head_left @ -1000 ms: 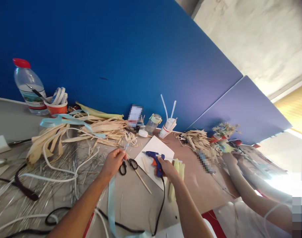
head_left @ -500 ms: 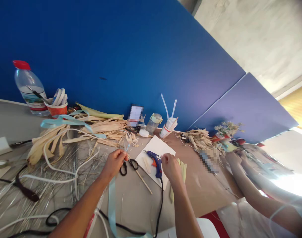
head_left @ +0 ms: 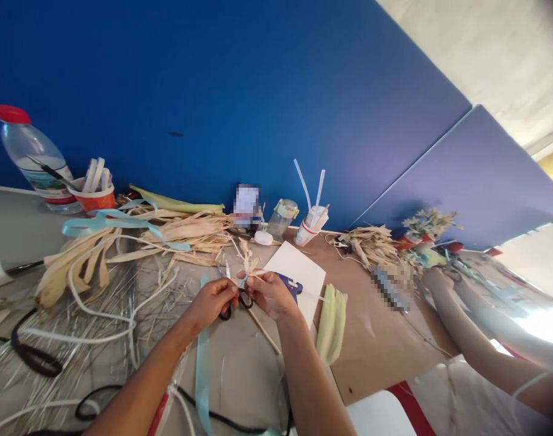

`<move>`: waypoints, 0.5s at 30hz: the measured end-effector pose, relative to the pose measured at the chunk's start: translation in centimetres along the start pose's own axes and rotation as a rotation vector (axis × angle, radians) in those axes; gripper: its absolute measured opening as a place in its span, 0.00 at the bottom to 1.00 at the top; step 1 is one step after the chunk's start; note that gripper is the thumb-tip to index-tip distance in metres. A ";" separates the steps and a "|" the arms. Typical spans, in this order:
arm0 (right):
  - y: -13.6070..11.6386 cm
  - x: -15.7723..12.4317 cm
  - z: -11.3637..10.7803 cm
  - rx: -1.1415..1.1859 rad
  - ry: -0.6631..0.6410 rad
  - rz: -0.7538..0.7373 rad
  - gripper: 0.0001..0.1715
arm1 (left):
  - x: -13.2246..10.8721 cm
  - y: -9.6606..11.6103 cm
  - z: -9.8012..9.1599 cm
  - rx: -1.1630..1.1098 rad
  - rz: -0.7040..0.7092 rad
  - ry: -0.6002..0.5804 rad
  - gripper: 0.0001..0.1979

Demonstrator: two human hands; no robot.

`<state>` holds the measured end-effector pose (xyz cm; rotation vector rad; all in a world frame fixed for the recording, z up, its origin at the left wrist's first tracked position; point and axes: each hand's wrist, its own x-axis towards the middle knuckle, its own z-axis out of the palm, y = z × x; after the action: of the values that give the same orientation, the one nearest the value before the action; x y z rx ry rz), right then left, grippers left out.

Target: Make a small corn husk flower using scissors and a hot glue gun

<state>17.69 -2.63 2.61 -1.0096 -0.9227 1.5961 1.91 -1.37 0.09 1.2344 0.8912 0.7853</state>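
My left hand (head_left: 216, 301) is closed in a pinch on a light blue ribbon (head_left: 202, 369), whose long end hangs down beneath the wrist. Fingertips of my right hand (head_left: 272, 295) meet it from the other side, closed on the base of a small dried corn-husk flower (head_left: 249, 260); a bit of blue ribbon shows there. Scissors with black handles (head_left: 246, 299) lie below the hands, partly covered. A thin wooden stick (head_left: 264, 333) slants beneath the right hand. Behind that hand is a blue glue gun (head_left: 292, 284), mostly hidden, on a white sheet (head_left: 310, 272).
Dried husks (head_left: 189, 233), a white cord (head_left: 76, 339) and thin clear strands cover the left side. A bottle (head_left: 42, 163), a red cup (head_left: 94, 197), a jar (head_left: 283, 218) and a straw cup (head_left: 306, 233) stand along the blue partition. At right, another person's hands (head_left: 437, 281) work.
My right hand has moved left from beside the glue gun to the husk flower and now pinches it. My left hand stays near its place. The view has shifted slightly.
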 end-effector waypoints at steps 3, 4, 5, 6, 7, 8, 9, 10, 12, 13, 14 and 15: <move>0.1 -0.1 0.0 0.008 0.049 -0.033 0.15 | 0.0 -0.3 0.0 0.017 0.011 -0.007 0.17; 0.2 -0.1 0.1 0.017 0.061 -0.042 0.14 | 0.0 -0.5 0.1 0.025 0.023 -0.003 0.17; 0.4 0.0 0.1 0.029 0.071 -0.048 0.14 | 0.0 -0.6 0.1 0.036 0.035 0.004 0.17; 0.5 0.0 0.1 0.043 0.083 -0.054 0.13 | 0.0 -0.8 0.0 0.050 0.047 0.011 0.17; 0.6 0.1 0.2 0.059 0.097 -0.058 0.13 | 0.0 -0.9 0.0 0.068 0.060 0.017 0.16; 0.8 0.2 0.3 0.077 0.114 -0.062 0.13 | 0.0 -0.9 0.0 0.088 0.071 0.023 0.16; 0.9 0.3 0.3 0.096 0.134 -0.066 0.13 | -0.1 -1.0 0.0 0.110 0.083 0.028 0.16; 1.0 0.4 0.4 0.114 0.152 -0.068 0.13 | -0.1 -1.0 0.0 0.134 0.094 0.033 0.15; 1.2 0.6 0.6 0.154 0.165 -0.063 0.14 | -0.2 -0.9 0.1 0.180 0.116 0.040 0.15; 1.3 0.7 0.6 0.178 0.161 -0.061 0.14 | -0.2 -0.8 0.1 0.200 0.123 0.044 0.15; 1.4 0.7 0.7 0.205 0.158 -0.061 0.15 | -0.3 -0.8 0.1 0.218 0.129 0.047 0.15; 1.5 0.8 0.8 0.236 0.157 -0.061 0.15 | -0.3 -0.7 0.1 0.233 0.135 0.049 0.14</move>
<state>16.28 -2.27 1.37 -0.9172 -0.6364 1.5111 1.85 -1.83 -0.57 1.4974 0.9665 0.8390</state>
